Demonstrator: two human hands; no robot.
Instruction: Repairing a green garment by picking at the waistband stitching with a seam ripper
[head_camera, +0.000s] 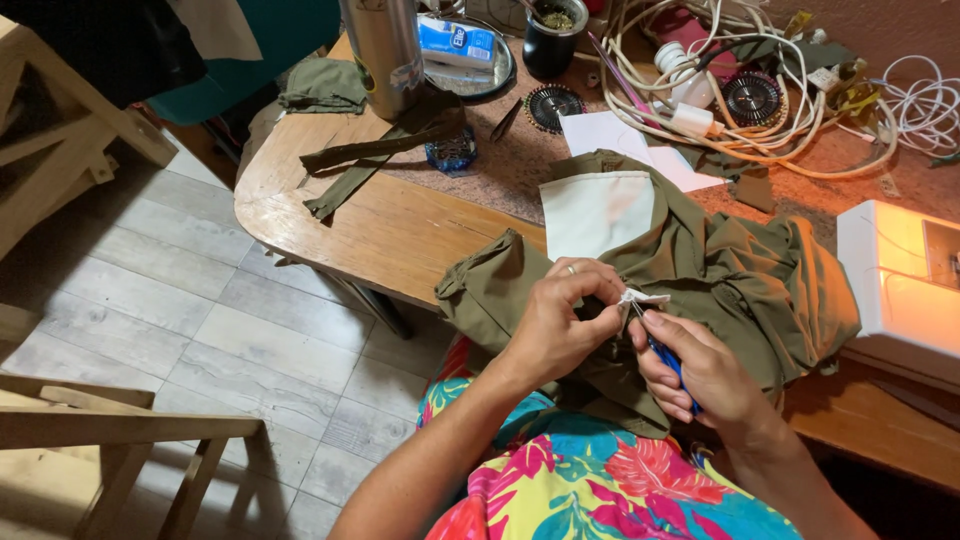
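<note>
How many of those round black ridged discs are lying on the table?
2: one disc beside the dark cup, another disc among the tangled cables. More may be hidden under the clutter.

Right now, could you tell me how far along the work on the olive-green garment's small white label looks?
In hand: the left hand pinches the small white fabric label on the olive-green garment, while the right hand works a blue-handled tool at it. Done: olive-green fabric strips lie separate on the wooden table. Left: the label remains on the garment.
</note>
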